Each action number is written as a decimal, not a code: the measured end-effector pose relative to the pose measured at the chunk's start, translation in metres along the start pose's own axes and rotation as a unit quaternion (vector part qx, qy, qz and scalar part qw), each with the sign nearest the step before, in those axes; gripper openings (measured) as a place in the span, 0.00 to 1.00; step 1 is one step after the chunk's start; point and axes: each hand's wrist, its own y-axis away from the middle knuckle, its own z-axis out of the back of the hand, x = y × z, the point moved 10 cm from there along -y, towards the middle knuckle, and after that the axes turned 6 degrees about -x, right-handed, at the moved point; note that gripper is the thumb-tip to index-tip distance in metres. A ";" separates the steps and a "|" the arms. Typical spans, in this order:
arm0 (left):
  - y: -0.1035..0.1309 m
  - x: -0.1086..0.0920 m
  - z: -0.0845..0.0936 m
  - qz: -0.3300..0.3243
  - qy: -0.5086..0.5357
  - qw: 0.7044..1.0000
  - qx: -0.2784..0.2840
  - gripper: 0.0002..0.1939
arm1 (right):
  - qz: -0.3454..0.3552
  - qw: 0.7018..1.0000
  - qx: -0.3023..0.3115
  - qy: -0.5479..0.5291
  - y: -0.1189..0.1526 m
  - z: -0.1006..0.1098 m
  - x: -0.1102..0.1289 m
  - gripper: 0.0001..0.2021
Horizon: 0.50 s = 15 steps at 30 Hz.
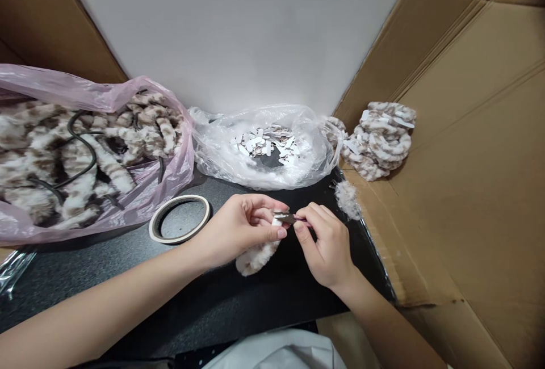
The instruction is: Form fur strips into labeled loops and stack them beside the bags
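One white tab [276, 222] pinched in the left hand [244, 224], furry strip [255, 259] just below, right hand [327, 239] wrapped around a metal tool [288, 218]; if that slips, the left hand could get nipped!

The fur piece [255, 259] is brown-mottled cream, the tabletop [106, 264] speckled dark-grey.

The left hand [238, 228] and right hand [327, 244] are bare. Both forearms [128, 295] are too. The clothes [276, 351] are pale grey.
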 end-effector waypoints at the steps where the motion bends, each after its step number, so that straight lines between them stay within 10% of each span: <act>1: 0.000 -0.001 0.000 -0.002 -0.001 1.000 -0.001 0.21 | 0.001 1.000 0.002 0.001 0.000 0.000 0.001 0.11; 15: 0.003 -0.004 0.002 -0.006 -0.040 0.999 -0.021 0.18 | 0.012 0.999 0.002 0.030 0.000 0.002 0.002 0.10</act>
